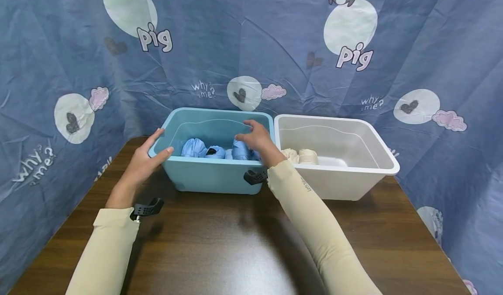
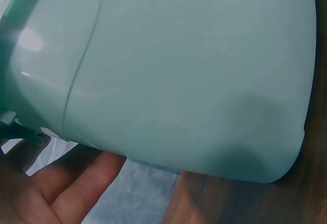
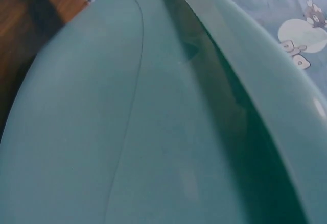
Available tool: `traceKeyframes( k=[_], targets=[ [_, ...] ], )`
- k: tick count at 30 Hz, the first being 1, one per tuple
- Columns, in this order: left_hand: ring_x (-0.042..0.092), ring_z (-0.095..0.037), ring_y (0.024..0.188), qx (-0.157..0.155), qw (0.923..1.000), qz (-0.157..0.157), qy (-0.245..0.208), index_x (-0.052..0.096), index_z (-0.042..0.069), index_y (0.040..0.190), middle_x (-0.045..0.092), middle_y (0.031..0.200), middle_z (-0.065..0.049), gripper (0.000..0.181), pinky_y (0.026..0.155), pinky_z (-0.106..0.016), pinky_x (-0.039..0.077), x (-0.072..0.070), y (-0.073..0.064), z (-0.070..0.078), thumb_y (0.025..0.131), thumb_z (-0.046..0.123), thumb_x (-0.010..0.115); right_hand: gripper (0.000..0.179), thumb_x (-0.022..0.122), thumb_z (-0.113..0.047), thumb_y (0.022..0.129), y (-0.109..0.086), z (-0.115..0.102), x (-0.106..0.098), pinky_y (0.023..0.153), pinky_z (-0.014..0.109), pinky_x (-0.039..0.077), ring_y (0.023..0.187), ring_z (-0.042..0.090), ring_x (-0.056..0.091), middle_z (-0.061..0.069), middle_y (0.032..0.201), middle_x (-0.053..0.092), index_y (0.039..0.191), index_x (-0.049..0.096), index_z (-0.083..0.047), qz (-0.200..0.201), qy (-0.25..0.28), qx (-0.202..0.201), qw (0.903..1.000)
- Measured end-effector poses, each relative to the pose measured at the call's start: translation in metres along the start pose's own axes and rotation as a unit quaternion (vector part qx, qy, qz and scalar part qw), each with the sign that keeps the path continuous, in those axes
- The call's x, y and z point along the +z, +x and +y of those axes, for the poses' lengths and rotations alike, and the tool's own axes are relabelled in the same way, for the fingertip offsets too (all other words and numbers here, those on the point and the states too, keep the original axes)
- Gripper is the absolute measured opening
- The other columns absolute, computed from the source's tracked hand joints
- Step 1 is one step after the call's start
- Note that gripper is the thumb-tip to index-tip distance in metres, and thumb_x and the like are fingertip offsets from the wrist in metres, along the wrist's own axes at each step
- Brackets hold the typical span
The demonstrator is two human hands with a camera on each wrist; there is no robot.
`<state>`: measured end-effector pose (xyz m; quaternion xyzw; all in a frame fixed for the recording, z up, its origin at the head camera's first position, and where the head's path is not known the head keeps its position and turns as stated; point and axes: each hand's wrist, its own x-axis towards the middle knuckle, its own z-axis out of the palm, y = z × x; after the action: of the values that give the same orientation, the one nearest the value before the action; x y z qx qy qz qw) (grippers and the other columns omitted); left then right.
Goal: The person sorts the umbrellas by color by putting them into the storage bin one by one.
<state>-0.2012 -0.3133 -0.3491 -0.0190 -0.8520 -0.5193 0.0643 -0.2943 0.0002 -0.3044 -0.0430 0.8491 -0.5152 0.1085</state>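
A light-blue bin (image 1: 212,177) stands on the table with several blue rolled cloth bundles (image 1: 194,148) inside. One of the bundles shows a black patch. At the bin's left front corner my left hand (image 1: 143,161) holds the rim, thumb over the front edge. In the left wrist view its fingers (image 2: 89,188) lie along the outside of the bin. My right hand (image 1: 259,140) reaches over the right part of the bin, fingers spread above an upright blue bundle (image 1: 239,150), with nothing seen in its grasp. The right wrist view shows mostly the bin's outer wall (image 3: 102,106).
To the right of the blue bin, close beside it, stands a white bin (image 1: 334,183) with cream cloth rolls (image 1: 308,157) at its left end. A brown wooden table (image 1: 204,242) carries both bins. Behind hangs a blue printed curtain (image 1: 275,37).
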Motion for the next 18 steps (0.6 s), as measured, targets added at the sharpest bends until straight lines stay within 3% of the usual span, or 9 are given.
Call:
traceKeyframes(
  k=[9,18],
  targets=[
    [0.028,-0.042,0.137,-0.012,0.9999,-0.001,-0.007,0.012,0.03,0.156,0.01,0.16,-0.013,0.078,0.101,-0.061,0.035,-0.0038,0.0022,0.0019,0.094,0.042,0.058,0.065,0.071,-0.024,0.088,0.0001,-0.004,-0.0006,0.101,0.041,0.044,0.129,0.026,0.043,0.007,0.147,0.041,0.146,0.041,-0.025,-0.01,0.002,-0.013,0.9999],
    [0.031,-0.043,0.135,-0.014,0.9998,-0.008,-0.008,0.012,0.03,0.156,0.012,0.159,-0.017,0.078,0.099,-0.06,0.037,0.0015,0.0002,0.0016,0.094,0.042,0.058,0.066,0.071,-0.022,0.088,-0.003,-0.0005,-0.0017,0.101,0.042,0.044,0.129,0.026,0.043,0.007,0.15,0.038,0.146,0.04,-0.026,-0.009,0.012,-0.001,0.9999]
  ],
)
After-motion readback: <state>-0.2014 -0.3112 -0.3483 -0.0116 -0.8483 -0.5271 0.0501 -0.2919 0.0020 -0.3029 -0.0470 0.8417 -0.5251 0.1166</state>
